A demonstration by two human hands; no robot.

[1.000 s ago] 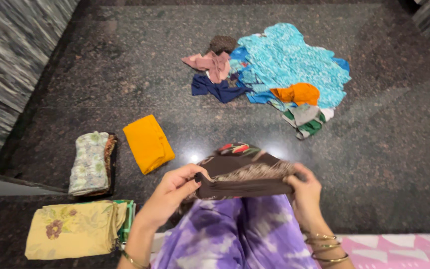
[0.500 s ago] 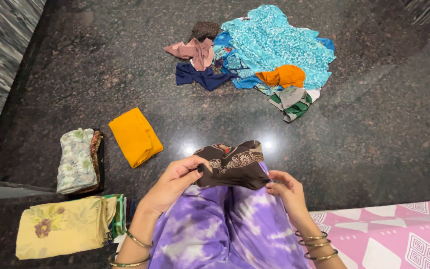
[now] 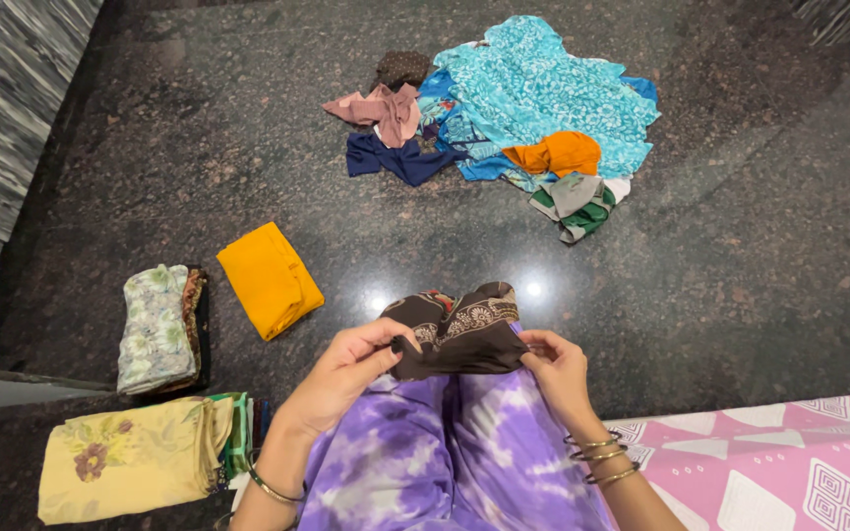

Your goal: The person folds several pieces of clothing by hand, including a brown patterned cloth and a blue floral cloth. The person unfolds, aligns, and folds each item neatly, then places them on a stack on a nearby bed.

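A small dark brown patterned cloth (image 3: pixel 459 329) lies folded over my knees, which are covered in purple tie-dye fabric (image 3: pixel 445 452). My left hand (image 3: pixel 346 374) pinches its left edge between thumb and fingers. My right hand (image 3: pixel 558 369), with bangles on the wrist, grips the right lower corner. Both hands hold the cloth just above my lap, close to the dark stone floor.
A folded yellow cloth (image 3: pixel 268 280) and a folded floral cloth (image 3: pixel 156 329) lie to the left. A pale yellow flowered stack (image 3: pixel 130 457) sits at bottom left. A loose pile with a turquoise garment (image 3: pixel 543 93) lies farther ahead. A pink patterned mat (image 3: pixel 779 462) is at bottom right.
The brown cloth has been folded narrower; my hands moved closer together and lower toward my lap. The view shifted, so the clothes pile sits higher in frame.
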